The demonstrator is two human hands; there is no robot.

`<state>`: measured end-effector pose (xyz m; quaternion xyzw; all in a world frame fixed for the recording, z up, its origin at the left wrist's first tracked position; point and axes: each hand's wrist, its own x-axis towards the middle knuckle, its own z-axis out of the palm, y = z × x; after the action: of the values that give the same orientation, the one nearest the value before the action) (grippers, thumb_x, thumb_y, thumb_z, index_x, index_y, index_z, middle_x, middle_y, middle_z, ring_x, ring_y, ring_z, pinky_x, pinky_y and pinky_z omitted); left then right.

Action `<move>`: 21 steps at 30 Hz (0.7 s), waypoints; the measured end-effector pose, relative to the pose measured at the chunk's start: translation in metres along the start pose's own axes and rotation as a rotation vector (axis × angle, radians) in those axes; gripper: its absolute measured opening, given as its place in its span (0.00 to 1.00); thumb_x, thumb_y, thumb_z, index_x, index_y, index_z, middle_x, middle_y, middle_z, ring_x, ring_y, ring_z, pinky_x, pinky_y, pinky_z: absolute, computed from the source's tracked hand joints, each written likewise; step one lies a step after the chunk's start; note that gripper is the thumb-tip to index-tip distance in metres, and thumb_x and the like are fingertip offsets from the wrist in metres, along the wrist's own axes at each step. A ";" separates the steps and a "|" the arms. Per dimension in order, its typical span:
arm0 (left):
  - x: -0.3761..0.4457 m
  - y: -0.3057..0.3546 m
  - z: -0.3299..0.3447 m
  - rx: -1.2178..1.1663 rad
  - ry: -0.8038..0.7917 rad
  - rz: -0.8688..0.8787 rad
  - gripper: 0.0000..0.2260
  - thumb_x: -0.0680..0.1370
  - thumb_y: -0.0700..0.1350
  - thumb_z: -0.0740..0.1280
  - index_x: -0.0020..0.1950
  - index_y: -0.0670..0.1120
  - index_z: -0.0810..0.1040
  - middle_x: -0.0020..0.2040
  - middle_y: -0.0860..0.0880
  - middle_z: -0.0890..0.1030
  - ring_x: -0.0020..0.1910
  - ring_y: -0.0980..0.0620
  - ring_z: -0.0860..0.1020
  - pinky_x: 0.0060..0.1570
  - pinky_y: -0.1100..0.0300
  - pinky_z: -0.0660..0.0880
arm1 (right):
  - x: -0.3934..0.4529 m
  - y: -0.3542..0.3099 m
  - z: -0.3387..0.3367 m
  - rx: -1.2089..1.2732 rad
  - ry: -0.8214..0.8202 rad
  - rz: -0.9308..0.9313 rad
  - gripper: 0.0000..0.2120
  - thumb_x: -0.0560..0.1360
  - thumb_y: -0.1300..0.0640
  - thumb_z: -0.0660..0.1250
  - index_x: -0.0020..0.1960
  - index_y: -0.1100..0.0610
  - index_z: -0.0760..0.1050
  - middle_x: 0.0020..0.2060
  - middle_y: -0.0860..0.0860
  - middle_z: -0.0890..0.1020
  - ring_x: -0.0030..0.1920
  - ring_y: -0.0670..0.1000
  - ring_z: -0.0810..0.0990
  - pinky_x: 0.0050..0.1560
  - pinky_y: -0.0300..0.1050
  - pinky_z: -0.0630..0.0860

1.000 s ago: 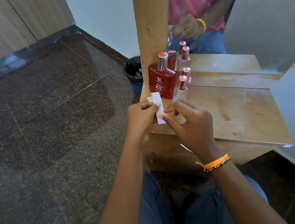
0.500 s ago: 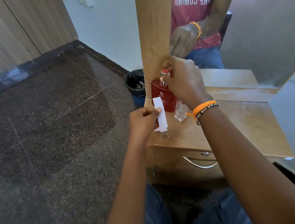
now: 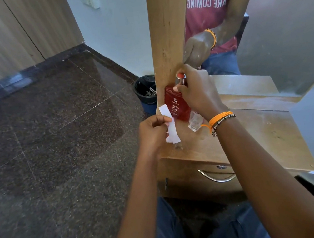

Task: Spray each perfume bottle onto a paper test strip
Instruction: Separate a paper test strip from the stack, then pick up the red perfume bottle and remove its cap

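Square red glass perfume bottle [image 3: 177, 106] on scuffed wooden worktop [image 3: 254, 131], metallic cap gripped by right hand [image 3: 196, 89]; thin white paper strip [image 3: 170, 126] pinched in left hand [image 3: 154, 132].

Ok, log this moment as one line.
left hand: holds strip | right hand: on red bottle cap | spray: not yet visible

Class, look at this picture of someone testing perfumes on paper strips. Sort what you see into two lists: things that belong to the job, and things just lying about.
Belongs to the job:
- red perfume bottle, gripped by the right hand
- paper test strip, held by the left hand
- small clear bottle
- wooden table they stand on

Just lying about:
- black bin on the floor
- mirror
- drawer handle
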<state>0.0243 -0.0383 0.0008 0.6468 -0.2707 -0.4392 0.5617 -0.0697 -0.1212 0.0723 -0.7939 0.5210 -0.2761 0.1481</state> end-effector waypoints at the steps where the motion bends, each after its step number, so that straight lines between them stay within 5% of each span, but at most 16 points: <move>1: 0.000 -0.001 0.000 -0.002 0.005 -0.013 0.15 0.75 0.31 0.62 0.36 0.46 0.80 0.48 0.44 0.82 0.49 0.46 0.80 0.45 0.55 0.78 | 0.000 -0.001 -0.003 0.001 0.014 -0.008 0.10 0.75 0.59 0.66 0.56 0.58 0.72 0.49 0.59 0.81 0.51 0.62 0.77 0.50 0.52 0.74; 6: -0.001 -0.005 -0.001 0.012 0.012 -0.045 0.13 0.75 0.31 0.61 0.40 0.42 0.82 0.43 0.47 0.81 0.49 0.46 0.80 0.55 0.46 0.78 | -0.003 -0.011 -0.019 0.044 0.096 -0.057 0.11 0.76 0.58 0.65 0.57 0.59 0.71 0.51 0.57 0.81 0.53 0.59 0.77 0.47 0.45 0.68; 10: -0.003 -0.007 0.000 0.038 0.016 -0.047 0.10 0.76 0.31 0.61 0.45 0.39 0.82 0.41 0.52 0.79 0.42 0.54 0.77 0.54 0.49 0.77 | -0.007 -0.016 -0.026 0.066 0.125 -0.082 0.12 0.76 0.58 0.65 0.58 0.59 0.71 0.52 0.56 0.81 0.53 0.56 0.78 0.47 0.43 0.67; 14: -0.009 -0.007 0.000 0.016 0.015 -0.055 0.06 0.75 0.36 0.67 0.48 0.40 0.82 0.47 0.44 0.82 0.50 0.47 0.80 0.49 0.54 0.78 | -0.018 -0.020 -0.031 0.143 0.141 -0.115 0.14 0.76 0.60 0.65 0.61 0.58 0.71 0.52 0.54 0.81 0.52 0.54 0.78 0.50 0.47 0.72; 17: -0.017 -0.010 -0.006 -0.049 -0.123 -0.040 0.09 0.73 0.38 0.71 0.52 0.40 0.82 0.45 0.44 0.83 0.42 0.53 0.82 0.39 0.64 0.77 | -0.033 -0.019 -0.034 0.190 0.129 -0.119 0.16 0.76 0.61 0.65 0.63 0.57 0.71 0.53 0.53 0.80 0.52 0.54 0.78 0.53 0.50 0.74; 21: -0.029 -0.018 -0.012 -0.083 -0.290 -0.006 0.13 0.70 0.37 0.72 0.54 0.39 0.81 0.50 0.43 0.84 0.48 0.51 0.82 0.46 0.62 0.78 | -0.055 -0.011 -0.038 0.221 0.065 -0.116 0.15 0.76 0.61 0.64 0.63 0.56 0.70 0.51 0.52 0.80 0.52 0.53 0.77 0.52 0.50 0.74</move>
<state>0.0190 -0.0043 -0.0088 0.5537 -0.3288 -0.5407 0.5413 -0.1010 -0.0642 0.0931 -0.7923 0.4450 -0.3656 0.2015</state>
